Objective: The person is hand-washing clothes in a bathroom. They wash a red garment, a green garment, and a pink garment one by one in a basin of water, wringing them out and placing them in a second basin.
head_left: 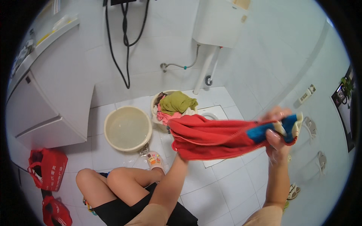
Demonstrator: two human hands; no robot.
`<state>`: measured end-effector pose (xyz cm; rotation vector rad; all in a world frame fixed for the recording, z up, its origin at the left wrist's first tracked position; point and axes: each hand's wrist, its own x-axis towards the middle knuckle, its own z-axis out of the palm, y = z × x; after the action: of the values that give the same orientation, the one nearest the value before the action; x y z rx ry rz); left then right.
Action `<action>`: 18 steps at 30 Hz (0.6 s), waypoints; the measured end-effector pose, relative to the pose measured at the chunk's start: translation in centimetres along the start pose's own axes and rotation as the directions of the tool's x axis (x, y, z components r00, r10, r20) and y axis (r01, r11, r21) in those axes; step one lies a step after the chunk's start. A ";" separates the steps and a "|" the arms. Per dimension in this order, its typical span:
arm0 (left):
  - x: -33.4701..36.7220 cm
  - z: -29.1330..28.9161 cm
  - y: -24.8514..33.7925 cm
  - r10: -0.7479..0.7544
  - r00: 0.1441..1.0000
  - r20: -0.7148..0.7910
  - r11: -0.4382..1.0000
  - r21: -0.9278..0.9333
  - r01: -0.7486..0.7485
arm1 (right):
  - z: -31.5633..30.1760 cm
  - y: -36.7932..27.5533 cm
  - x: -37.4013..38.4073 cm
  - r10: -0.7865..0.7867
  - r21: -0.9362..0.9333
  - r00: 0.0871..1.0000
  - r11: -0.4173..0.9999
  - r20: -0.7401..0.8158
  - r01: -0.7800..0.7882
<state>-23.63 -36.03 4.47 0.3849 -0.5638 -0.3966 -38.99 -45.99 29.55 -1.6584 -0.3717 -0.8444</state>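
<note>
Cabinet [45, 109]: white, against the wall at far left, a shelf running along its top edge.
Red bags [48, 168]: two on the floor at lower left, one below the other, just beside the cabinet base.
Basin [128, 128]: round, cream-coloured, on the white tiled floor [222, 188], near a foot in a pale clog [155, 159].
Knees: bare, bent, seen from above at lower centre, dark shorts below.
Cables [126, 41]: black, hanging down the tiled wall above the basin.
Laundry basket [155, 109]: just right of the basin, heaped with an olive-green cloth [179, 101] on top and pink fabric beneath.
Left hand [179, 152]: mostly hidden behind the fabric, so grip cannot be told for sure; forearm rising from the lower edge to the garment's left end.
Red garment [211, 137]: stretched level in the air between both hands, in front of the basket, with a blue patch and cream trim at its right end.
Right hand [278, 137]: closed on the blue-and-cream end, fingers pinching it, raised at right.
Sandals [293, 191]: on the floor at lower right.
</note>
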 end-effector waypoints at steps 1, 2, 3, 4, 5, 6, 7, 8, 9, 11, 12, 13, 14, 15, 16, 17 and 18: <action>0.2 -1.6 -0.9 -0.047 0.999 -0.021 0.997 -0.057 0.045 | -2.7 0.5 -2.3 0.089 0.013 0.982 0.996 -0.169 -0.088; 0.7 -2.1 -1.0 -0.136 0.990 -0.023 0.962 -0.242 0.127 | -5.8 1.3 -4.2 0.174 0.042 0.926 0.985 -0.335 -0.170; 1.3 -2.3 -1.1 -0.221 0.975 -0.021 0.884 -0.427 0.191 | -9.1 2.2 -5.5 0.249 0.068 0.861 0.967 -0.444 -0.245; 1.6 -3.2 -1.7 -0.312 0.947 -0.070 0.849 -0.468 0.245 | -11.6 3.4 -6.8 0.319 0.110 0.775 0.944 -0.546 -0.311; 1.9 -4.0 -2.1 -0.405 0.907 -0.116 0.812 -0.502 0.299 | -13.4 5.4 -7.5 0.316 0.142 0.712 0.945 -0.627 -0.294; 2.3 -4.3 -2.5 -0.505 0.855 -0.118 0.798 -0.440 0.411 | -15.1 7.2 -7.5 0.308 0.160 0.641 0.947 -0.703 -0.279; 2.8 -4.7 -2.7 -0.597 0.792 -0.129 0.771 -0.367 0.521 | -16.6 9.3 -7.5 0.286 0.152 0.617 0.953 -0.733 -0.261; 3.3 -4.6 -3.2 -0.677 0.722 -0.144 0.726 -0.294 0.622 | -18.1 11.0 -7.1 0.246 0.074 0.620 0.954 -0.745 -0.290; 3.3 -3.4 -4.0 -0.692 0.711 -0.128 0.721 -0.061 0.691 | -18.9 12.2 -6.5 0.228 0.028 0.619 0.949 -0.752 -0.315; 3.2 -0.1 -4.9 -0.720 0.687 -0.093 0.602 0.407 0.687 | -19.7 14.4 -5.1 0.217 -0.007 0.646 0.945 -0.732 -0.326; 3.2 0.4 -5.4 -0.732 0.680 0.045 0.533 0.659 0.530 | -19.3 15.5 -4.0 0.215 -0.027 0.651 0.940 -0.728 -0.341; 3.0 0.8 -6.1 -0.756 0.631 0.175 0.450 0.838 0.307 | -18.1 15.7 -2.7 0.235 -0.008 0.643 0.936 -0.729 -0.351; 2.8 1.5 -6.8 -0.787 0.546 0.286 0.364 0.931 0.037 | -17.4 16.5 -1.5 0.206 -0.070 0.653 0.926 -0.729 -0.371; 2.2 2.2 -8.0 -0.794 0.460 0.398 0.352 0.917 -0.187 | -15.3 16.2 -0.4 0.206 -0.052 0.658 0.935 -0.724 -0.350; 1.6 3.3 -9.4 -0.796 0.350 0.494 0.349 0.847 -0.402 | -14.5 16.4 0.0 0.221 -0.061 0.672 0.927 -0.707 -0.370; 0.4 4.6 -10.2 -0.763 0.380 0.523 0.322 0.817 -0.478 | -13.5 16.6 -0.1 0.218 -0.087 0.684 0.920 -0.696 -0.382; -1.0 5.6 -10.3 -0.729 0.410 0.548 0.277 0.784 -0.556 | -12.2 16.6 0.0 0.215 -0.104 0.700 0.918 -0.681 -0.384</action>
<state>-30.23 -45.70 3.72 1.5559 -2.0481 -0.3193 -32.31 -61.99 18.46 -1.4559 0.5150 -1.1857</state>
